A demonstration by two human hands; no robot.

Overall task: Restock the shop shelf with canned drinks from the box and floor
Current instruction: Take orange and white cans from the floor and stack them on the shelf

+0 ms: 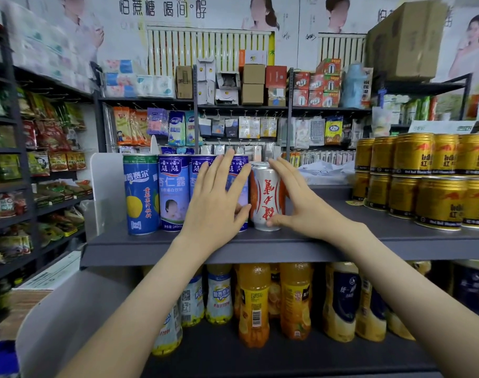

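Between the two hands, on the dark grey metal shelf (328, 249), stood the slim white-and-red drink can (265, 197). The right hand (301, 203) lay wide against its right side, fingers straight and thumb touching its base, while the left hand (216, 200) pressed flat on the tall blue-and-white cans (174, 192) just left of it. Well out to the right sat stacked gold cans (429, 181), and the bare shelf between looked still to be filled; both forearms reached up and forward.
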